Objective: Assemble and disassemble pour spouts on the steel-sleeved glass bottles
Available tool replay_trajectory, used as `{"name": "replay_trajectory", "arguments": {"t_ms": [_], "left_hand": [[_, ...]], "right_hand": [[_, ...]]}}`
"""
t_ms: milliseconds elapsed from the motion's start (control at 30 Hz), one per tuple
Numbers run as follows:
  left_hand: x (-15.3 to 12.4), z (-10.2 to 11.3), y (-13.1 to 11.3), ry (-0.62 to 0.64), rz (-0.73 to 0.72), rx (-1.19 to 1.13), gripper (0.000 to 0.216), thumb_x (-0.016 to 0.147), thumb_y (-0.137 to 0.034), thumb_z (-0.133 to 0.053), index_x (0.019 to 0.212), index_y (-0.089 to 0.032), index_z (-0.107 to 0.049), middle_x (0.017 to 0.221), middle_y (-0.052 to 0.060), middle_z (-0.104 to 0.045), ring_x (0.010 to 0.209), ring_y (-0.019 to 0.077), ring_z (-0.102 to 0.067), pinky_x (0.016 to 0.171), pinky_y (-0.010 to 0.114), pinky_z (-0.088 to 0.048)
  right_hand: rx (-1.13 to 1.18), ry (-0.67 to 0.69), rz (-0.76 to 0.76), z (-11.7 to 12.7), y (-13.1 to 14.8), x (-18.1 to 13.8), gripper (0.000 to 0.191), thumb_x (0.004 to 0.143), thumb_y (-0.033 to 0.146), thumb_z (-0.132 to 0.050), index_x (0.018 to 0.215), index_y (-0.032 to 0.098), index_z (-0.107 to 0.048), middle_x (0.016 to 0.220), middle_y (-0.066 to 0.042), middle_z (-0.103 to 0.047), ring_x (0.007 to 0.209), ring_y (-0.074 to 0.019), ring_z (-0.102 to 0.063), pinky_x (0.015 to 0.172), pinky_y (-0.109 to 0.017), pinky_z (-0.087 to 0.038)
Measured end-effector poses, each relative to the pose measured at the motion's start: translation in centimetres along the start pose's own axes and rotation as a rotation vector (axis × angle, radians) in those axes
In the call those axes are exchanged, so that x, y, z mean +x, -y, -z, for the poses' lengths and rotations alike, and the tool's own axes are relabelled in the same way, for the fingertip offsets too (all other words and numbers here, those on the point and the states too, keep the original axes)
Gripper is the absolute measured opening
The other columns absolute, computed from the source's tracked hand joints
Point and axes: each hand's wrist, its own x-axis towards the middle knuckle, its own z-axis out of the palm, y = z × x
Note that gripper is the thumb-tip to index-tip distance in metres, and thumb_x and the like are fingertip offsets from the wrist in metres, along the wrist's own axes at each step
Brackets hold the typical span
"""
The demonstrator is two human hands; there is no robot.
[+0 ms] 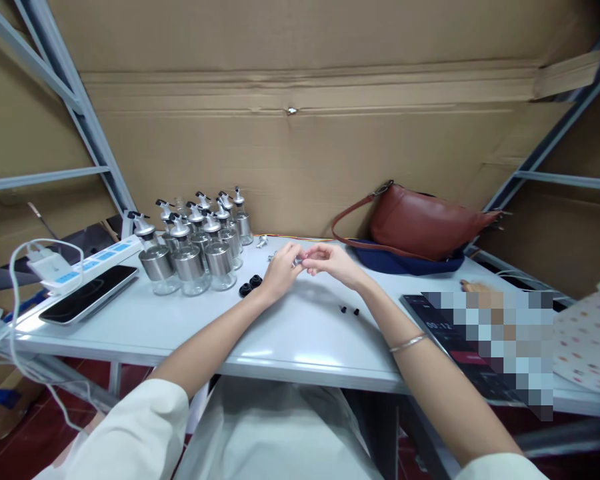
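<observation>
My left hand (281, 270) and my right hand (335, 262) meet over the middle of the white table (300, 340), fingertips pinched together. Between them shows a small silver-coloured metal part (297, 261), mostly covered by the fingers of my left hand. The right fingertips press at its near end; whether they grip a separate small piece is hidden. Just left of my left wrist lie several round black stoppers (250, 286). Beyond that hand are a few small silver spout parts (263, 241). Two tiny black caps (350, 311) lie below my right hand.
Several glass-and-steel oil bottles (221, 261) with pour spouts stand at left. Nearby are a phone (87, 295) and a power strip (100, 261) with a white cable. A brown handbag (420, 223) sits back right; a tablet (445, 337) lies in front, partly pixelated.
</observation>
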Motion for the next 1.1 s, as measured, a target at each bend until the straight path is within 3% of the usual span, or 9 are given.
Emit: {"name": "replay_trajectory", "arguments": {"t_ms": [367, 533, 667, 900, 1100], "left_hand": [[0.44, 0.29, 0.54, -0.041, -0.049, -0.029, 0.007, 0.081, -0.023, -0.061, 0.080, -0.017, -0.058, 0.083, 0.002, -0.063, 0.078, 0.0139, -0.059, 0.068, 0.025, -0.049], [0.62, 0.41, 0.37, -0.077, 0.070, -0.123, 0.007, 0.082, -0.020, -0.059, 0.087, -0.016, -0.060, 0.086, 0.004, -0.068, 0.077, 0.0145, -0.065, 0.066, 0.024, -0.049], [0.83, 0.36, 0.42, -0.101, 0.171, -0.218, 0.009, 0.081, -0.021, -0.059, 0.088, -0.015, -0.061, 0.080, 0.004, -0.069, 0.076, 0.0151, -0.066, 0.063, 0.023, -0.047], [0.83, 0.29, 0.54, -0.065, 0.214, -0.394, 0.024, 0.070, -0.027, -0.071, 0.088, -0.014, -0.061, 0.071, 0.000, -0.061, 0.059, 0.0095, -0.058, 0.056, 0.022, -0.044], [0.83, 0.41, 0.37, -0.104, 0.288, -0.461, 0.032, 0.062, -0.026, -0.075, 0.071, -0.016, -0.046, 0.067, -0.006, -0.050, 0.050, 0.0062, -0.054, 0.050, 0.020, -0.040]], "right_hand": [[0.002, -0.071, 0.067, -0.11, -0.06, 0.20, 0.037, 0.059, 0.043, -0.078, 0.079, 0.012, -0.071, 0.059, -0.003, -0.066, 0.054, -0.0133, -0.060, 0.059, -0.029, -0.052], [0.019, -0.098, 0.113, -0.05, -0.30, 0.54, 0.034, 0.064, 0.047, -0.072, 0.074, 0.014, -0.071, 0.062, -0.003, -0.065, 0.057, -0.0120, -0.059, 0.059, -0.028, -0.053], [0.027, -0.173, 0.179, -0.02, -0.20, 0.58, 0.030, 0.061, 0.040, -0.074, 0.080, 0.016, -0.071, 0.067, -0.002, -0.067, 0.063, -0.0137, -0.062, 0.060, -0.028, -0.054], [0.015, -0.248, 0.191, -0.11, -0.32, 0.65, 0.032, 0.059, 0.038, -0.076, 0.077, 0.018, -0.061, 0.071, -0.003, -0.069, 0.062, -0.0149, -0.064, 0.060, -0.029, -0.054], [-0.113, -0.294, 0.285, -0.27, -0.12, 0.63, 0.034, 0.055, 0.043, -0.079, 0.062, 0.017, -0.057, 0.069, -0.002, -0.064, 0.056, -0.0108, -0.054, 0.050, -0.025, -0.045]]}}
